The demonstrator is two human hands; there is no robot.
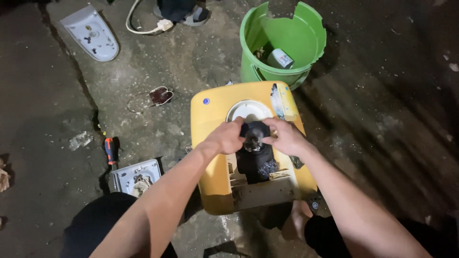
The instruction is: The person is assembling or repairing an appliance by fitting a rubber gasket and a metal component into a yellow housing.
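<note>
A yellow plastic appliance housing (210, 119) lies on the concrete floor in front of me, with a white round disc (248, 111) set in its top. A black motor-like part (256, 150) sits in an opening in the housing. My left hand (227, 137) and my right hand (287, 137) both grip the top of this black part from either side, fingers closed around it.
A broken green plastic bucket (282, 40) holding a small can stands behind the housing. A red-and-black screwdriver (110, 150), a grey square cover (136, 176), a grey long cover (91, 33), a white cable (143, 26) and a small brown part (160, 95) lie around. Someone's sandalled foot (184, 14) is at the top.
</note>
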